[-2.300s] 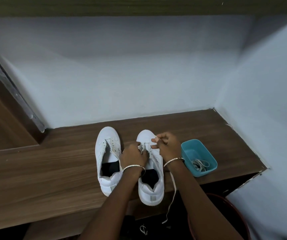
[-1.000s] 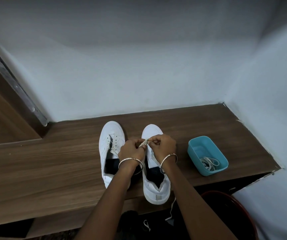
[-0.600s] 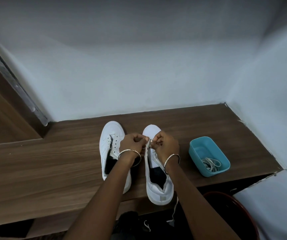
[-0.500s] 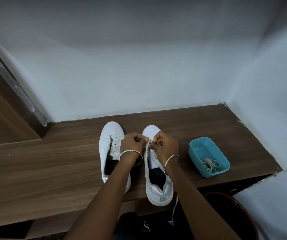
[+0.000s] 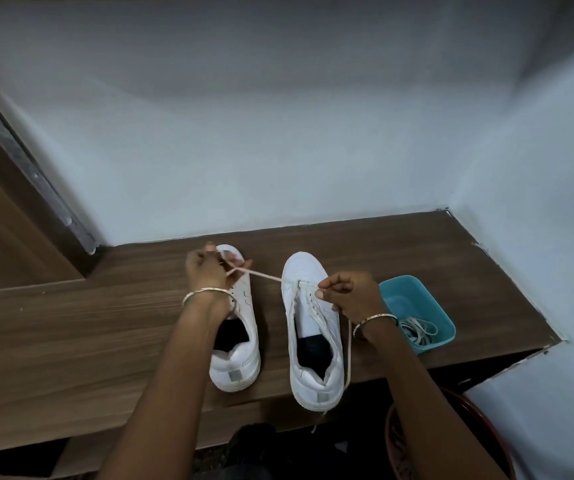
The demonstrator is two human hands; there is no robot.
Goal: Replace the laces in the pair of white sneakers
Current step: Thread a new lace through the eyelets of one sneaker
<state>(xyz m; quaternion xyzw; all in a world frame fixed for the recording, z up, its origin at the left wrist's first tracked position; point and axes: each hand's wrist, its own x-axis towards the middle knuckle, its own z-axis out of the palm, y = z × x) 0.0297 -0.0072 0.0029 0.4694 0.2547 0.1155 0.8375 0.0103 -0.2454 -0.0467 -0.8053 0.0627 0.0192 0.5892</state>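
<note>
**Fig.** A wooden counter (image 5: 105,323) is shown, set into a corner of pale walls (image 5: 278,133). At its right end a teal tub (image 5: 449,336) is stood, with a coil of spare laces (image 5: 417,330) lying inside. A dark red bin (image 5: 479,427) is partly seen below the counter edge at lower right. Two white sneakers are stood side by side with a gap between them, toes toward the wall and heels at the near edge.

The left sneaker (image 5: 235,368) is partly covered by the left forearm (image 5: 181,341), and its toe by the left hand (image 5: 207,268). That hand is raised over the toe with fingers curled, and one end of a lace (image 5: 261,274) is pinched in it. The lace is drawn taut, slantwise across the gap, to the eyelets nearest the toe of the right sneaker (image 5: 308,317). The right hand (image 5: 351,294) is held at those eyelets, and the lace's other stretch is pinched in its curled fingers. From there the lace hangs down the shoe's outer side and over the counter edge.

Counted: two sneakers, two hands, one bangle (image 5: 206,292) on each wrist, one lace in use, one tub, one bin.
</note>
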